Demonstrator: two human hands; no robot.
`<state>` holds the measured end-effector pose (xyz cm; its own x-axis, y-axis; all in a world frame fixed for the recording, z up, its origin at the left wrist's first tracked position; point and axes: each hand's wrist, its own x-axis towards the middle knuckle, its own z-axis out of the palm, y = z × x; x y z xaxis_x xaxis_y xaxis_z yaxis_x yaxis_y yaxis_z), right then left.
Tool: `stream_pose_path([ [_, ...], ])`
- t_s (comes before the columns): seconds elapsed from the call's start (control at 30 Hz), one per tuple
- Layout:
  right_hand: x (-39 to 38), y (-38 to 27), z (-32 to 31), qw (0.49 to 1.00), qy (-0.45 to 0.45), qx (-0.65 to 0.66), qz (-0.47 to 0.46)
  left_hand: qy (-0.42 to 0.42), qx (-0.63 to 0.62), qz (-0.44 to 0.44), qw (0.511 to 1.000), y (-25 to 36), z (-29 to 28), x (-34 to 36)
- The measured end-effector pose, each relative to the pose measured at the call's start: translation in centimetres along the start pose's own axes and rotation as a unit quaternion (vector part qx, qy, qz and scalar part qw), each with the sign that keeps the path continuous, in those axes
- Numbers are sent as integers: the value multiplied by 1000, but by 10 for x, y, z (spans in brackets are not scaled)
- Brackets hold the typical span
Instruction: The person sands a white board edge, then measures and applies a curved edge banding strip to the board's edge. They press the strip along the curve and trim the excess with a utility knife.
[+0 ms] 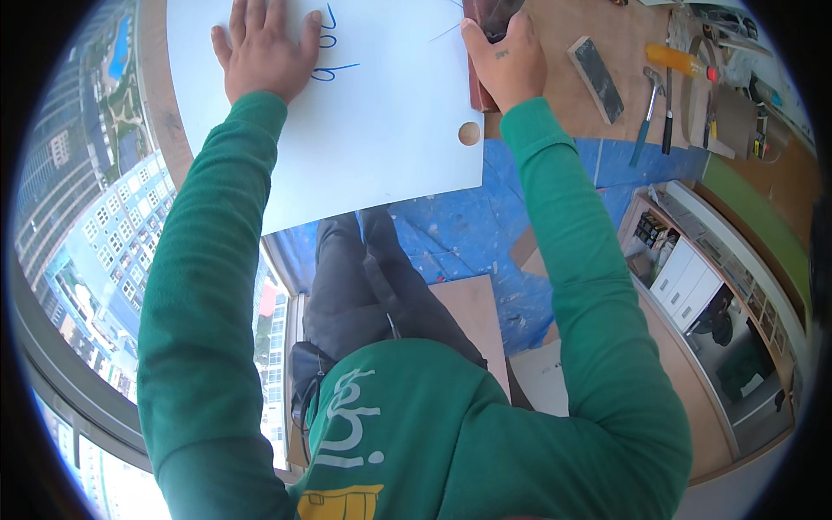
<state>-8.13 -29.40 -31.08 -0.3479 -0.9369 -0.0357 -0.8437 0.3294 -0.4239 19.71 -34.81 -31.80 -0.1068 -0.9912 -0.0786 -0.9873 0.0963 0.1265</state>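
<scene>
A white board (381, 165) lies on the wooden worktop, with blue handwritten marks (328, 43) and a round hole (470, 133) near its right front corner. My left hand (267, 56) rests flat on the board beside the marks, fingers spread and holding nothing. At the board's right edge my right hand (513, 69) is closed around a reddish-brown block (492, 16), which looks like a sanding block wrapped in sandpaper. My fingers and the top edge of the view hide part of it. The block's reddish side (478, 94) shows along the edge of the board.
Right of my right hand lie a grey-faced wooden block (596, 80), an orange bottle (678, 61) and a blue-handled hammer (646, 117) on the worktop (555, 113). Blue sheeting (433, 234) covers the floor. A large window (95, 225) is on my left, shelving (685, 277) on the right.
</scene>
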Motion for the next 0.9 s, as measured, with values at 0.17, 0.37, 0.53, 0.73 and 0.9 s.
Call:
stream_pose_path([
  [0.17,-8,10,3,1000,14,19,-15,9,-21,-1,1000,5,5,6],
  [0.37,-28,19,2,999,-9,36,3,23,-12,6,1000,4,13,9],
  [0.53,-57,22,-1,999,-19,44,20,11,-6,0,1000,5,11,8],
  [0.73,-105,33,-7,999,-18,47,-5,16,1,3,1000,4,12,6],
  [0.9,-139,39,-12,999,-16,32,2,42,0,8,999,2,13,6],
])
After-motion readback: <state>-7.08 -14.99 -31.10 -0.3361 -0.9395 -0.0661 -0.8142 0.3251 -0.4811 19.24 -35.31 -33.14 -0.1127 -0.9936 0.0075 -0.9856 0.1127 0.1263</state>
